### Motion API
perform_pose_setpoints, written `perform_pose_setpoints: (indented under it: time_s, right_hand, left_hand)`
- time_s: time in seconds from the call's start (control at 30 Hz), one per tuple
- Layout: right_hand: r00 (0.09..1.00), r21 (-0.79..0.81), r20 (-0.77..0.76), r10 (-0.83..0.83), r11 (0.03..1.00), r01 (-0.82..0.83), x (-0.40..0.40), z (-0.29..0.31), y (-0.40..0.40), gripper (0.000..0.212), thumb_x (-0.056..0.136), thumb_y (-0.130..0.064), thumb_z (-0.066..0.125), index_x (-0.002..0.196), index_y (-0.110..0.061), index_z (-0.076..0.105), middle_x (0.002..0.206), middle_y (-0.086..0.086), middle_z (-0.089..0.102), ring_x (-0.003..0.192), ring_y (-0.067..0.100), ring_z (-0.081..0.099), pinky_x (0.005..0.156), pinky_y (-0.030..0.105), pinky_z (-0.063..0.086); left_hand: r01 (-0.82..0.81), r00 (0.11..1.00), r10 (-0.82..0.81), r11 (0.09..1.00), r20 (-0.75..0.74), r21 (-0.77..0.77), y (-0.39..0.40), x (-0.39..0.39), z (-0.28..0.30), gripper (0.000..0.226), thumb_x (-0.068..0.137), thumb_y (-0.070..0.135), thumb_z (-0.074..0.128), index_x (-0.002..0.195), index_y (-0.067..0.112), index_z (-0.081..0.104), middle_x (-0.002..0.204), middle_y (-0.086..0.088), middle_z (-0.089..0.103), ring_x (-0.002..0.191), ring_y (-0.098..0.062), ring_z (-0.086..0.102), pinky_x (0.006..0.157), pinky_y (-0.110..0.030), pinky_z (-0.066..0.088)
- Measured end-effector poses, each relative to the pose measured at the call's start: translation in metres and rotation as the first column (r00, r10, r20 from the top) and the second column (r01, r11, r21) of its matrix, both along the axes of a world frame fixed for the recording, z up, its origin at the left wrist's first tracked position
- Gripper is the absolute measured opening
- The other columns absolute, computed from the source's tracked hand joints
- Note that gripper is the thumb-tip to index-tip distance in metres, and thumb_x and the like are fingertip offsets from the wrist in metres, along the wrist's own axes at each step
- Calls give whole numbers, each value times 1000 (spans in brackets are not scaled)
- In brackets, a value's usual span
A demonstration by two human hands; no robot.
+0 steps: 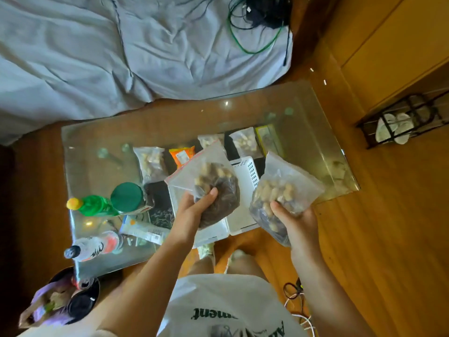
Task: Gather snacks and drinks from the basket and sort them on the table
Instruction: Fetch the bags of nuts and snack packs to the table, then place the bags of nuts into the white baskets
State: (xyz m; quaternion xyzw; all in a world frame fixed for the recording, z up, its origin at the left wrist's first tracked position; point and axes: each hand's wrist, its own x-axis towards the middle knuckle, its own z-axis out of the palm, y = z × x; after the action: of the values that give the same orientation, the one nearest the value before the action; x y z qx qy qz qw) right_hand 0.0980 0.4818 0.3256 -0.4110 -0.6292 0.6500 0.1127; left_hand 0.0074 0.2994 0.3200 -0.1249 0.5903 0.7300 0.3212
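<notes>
Clear plastic zip bags of nuts and dark dried fruit sit in both hands above the near edge of the glass table [315,132]. The left hand [192,210] has its fingers [211,192] wrapped around one bag [213,188]; the right hand [300,221] has its fingers closed under and around a second bag [281,190]. Just beyond the fingers, between the two bags, lies the white basket [246,171]. Farther past it, more snack bags [244,142] and an orange packet [182,154] lie in a row. Left of the left fingers stand a green bottle [97,205], a green-lidded jar [127,197] and a clear drink bottle [94,245].
</notes>
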Motion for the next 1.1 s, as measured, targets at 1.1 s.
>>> perform_pose_setpoints:
  time_s: [1.1]
  right_hand:
    - [784, 226, 455, 422, 797, -560, -104, -254, 69, 29, 74, -26, 75, 97, -16, 60, 93, 0, 61, 80, 14, 56, 62, 21, 47]
  left_hand:
    - [-36, 996, -48, 542, -74, -839, 117, -59, -229, 29, 78, 19, 72, 104, 11, 62, 89, -1, 55, 75, -14, 52, 61, -14, 33]
